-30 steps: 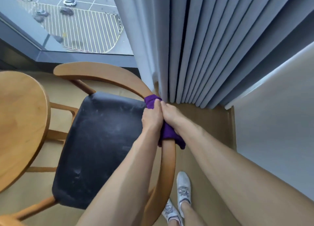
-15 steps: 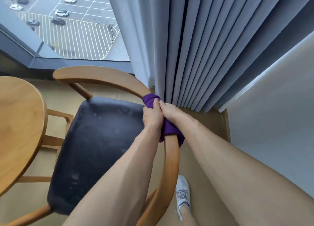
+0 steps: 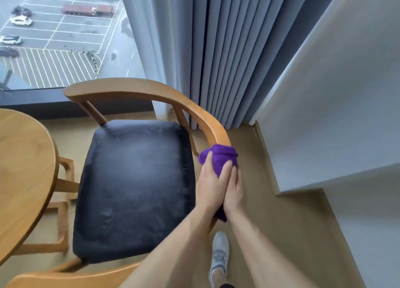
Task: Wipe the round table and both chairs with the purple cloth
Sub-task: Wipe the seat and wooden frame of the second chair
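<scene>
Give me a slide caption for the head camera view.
Both hands press the purple cloth around the wooden chair's curved backrest.

No readable text, labels, brands or numbers anywhere in view.

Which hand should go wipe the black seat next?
Probably the left hand. It lies on the seat side of the chair's rail, already pressing the purple cloth. The right hand is on the rail's outer side, farther from the seat.
</scene>
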